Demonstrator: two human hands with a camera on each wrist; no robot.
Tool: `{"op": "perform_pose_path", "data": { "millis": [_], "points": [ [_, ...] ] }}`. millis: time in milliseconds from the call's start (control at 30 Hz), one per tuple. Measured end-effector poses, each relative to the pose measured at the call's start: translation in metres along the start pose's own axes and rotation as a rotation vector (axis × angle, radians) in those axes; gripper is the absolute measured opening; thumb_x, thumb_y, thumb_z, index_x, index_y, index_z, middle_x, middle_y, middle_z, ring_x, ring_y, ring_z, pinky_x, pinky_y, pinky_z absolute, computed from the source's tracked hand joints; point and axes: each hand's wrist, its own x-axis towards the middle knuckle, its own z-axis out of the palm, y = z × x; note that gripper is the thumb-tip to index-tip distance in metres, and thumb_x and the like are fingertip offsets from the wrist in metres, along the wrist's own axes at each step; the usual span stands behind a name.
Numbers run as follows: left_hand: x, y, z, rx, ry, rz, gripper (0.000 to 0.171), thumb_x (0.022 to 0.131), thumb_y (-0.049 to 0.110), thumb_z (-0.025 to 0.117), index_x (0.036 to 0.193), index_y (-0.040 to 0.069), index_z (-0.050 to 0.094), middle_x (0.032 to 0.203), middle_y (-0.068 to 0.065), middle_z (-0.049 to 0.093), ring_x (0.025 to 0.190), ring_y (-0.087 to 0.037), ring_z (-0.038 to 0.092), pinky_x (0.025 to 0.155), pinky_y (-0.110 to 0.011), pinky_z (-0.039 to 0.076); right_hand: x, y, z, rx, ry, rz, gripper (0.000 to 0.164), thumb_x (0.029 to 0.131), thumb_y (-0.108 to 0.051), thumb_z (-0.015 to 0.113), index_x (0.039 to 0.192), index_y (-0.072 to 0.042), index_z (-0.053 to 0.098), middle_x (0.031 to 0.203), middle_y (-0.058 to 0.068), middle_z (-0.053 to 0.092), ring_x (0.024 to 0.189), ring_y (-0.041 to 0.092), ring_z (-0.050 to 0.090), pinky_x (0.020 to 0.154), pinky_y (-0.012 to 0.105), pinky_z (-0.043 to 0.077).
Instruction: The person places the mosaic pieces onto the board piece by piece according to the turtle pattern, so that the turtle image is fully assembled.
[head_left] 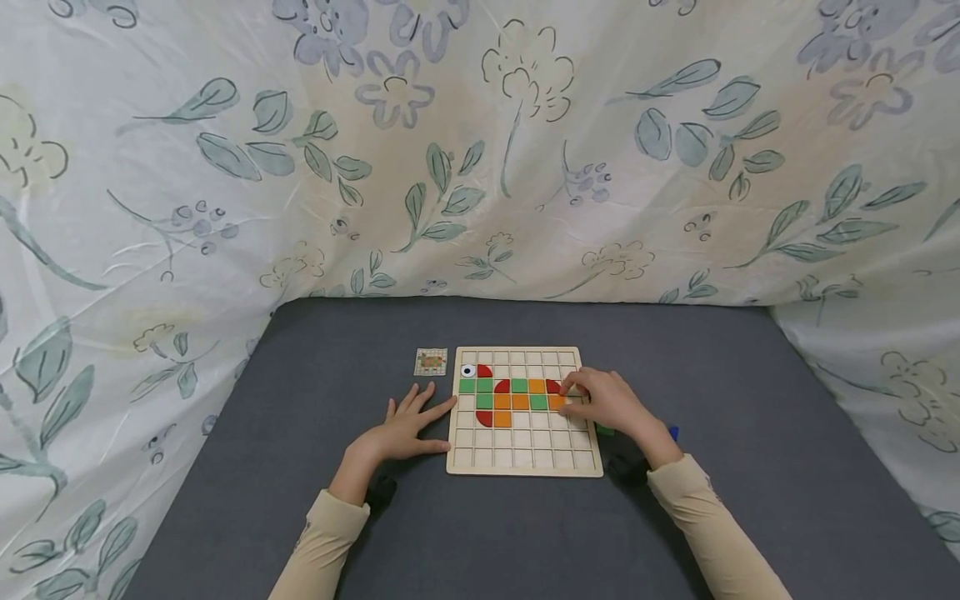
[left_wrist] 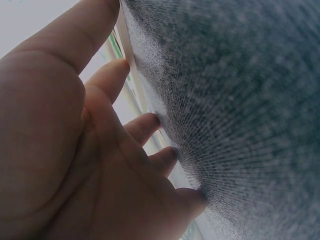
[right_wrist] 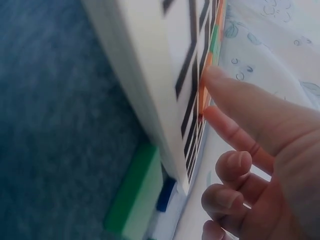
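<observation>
A wooden grid board [head_left: 525,462] lies on the dark cloth, bearing red, green and orange tiles and a white eye tile [head_left: 468,371]. My right hand [head_left: 607,402] is at the board's right side. Its thumb and index finger pinch an orange tile [head_left: 556,402] in the grid, below a rounded red tile [head_left: 552,387]; the other fingers curl inward in the right wrist view. My left hand [head_left: 401,429] rests spread at the board's left edge, thumb and index tip touching the rim. The left wrist view shows its palm [left_wrist: 115,175] and straight fingers.
A small picture card [head_left: 431,362] lies left of the board's top corner. Green [right_wrist: 135,190] and blue [right_wrist: 166,194] pieces lie beside the board's right edge, partly hidden by my right hand in the head view. Flowered curtains [head_left: 525,167] hang behind the table.
</observation>
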Motion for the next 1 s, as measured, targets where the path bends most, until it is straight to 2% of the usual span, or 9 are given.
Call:
{"op": "perform_pose_path", "data": {
  "millis": [300,500,700,1000],
  "points": [
    [0.001,-0.001,0.001,0.007,-0.008,-0.007,0.075,0.084,0.047,0.063,0.147,0.03,0.027,0.156,-0.011,0.006,0.142,-0.036,-0.005,0.107,-0.064,-0.004,-0.008,0.018,-0.009,-0.011,0.031,0.014,0.021,0.077,-0.035,0.075,0.09,-0.021,0.067,0.067,0.0,0.045,0.056,0.011,0.033,0.062,0.034,0.019],
    [0.0,0.0,0.0,0.005,-0.003,0.0,0.074,0.083,0.047,0.063,0.147,0.029,0.029,0.156,-0.013,0.007,0.142,-0.037,-0.005,0.106,-0.065,-0.003,-0.015,0.028,-0.018,-0.035,0.046,0.006,0.022,0.077,-0.032,0.075,0.093,-0.018,0.069,0.069,0.002,0.045,0.057,0.011,0.032,0.057,0.029,0.021],
    [0.001,-0.001,0.001,0.004,-0.001,0.0,0.074,0.083,0.048,0.063,0.146,0.029,0.029,0.156,-0.013,0.008,0.142,-0.038,-0.004,0.106,-0.066,-0.003,-0.018,0.034,-0.021,-0.034,0.033,0.03,0.023,0.078,-0.029,0.074,0.097,-0.016,0.069,0.071,0.005,0.046,0.058,0.012,0.032,0.055,0.026,0.024],
    [0.0,-0.001,0.001,0.0,-0.001,0.01,0.075,0.083,0.047,0.063,0.147,0.028,0.028,0.156,-0.013,0.007,0.142,-0.038,-0.005,0.106,-0.065,-0.003,-0.015,0.043,-0.018,-0.052,-0.002,0.062,0.028,0.079,-0.027,0.075,0.104,-0.015,0.069,0.071,0.005,0.045,0.059,0.013,0.033,0.055,0.028,0.023]
  ]
}}
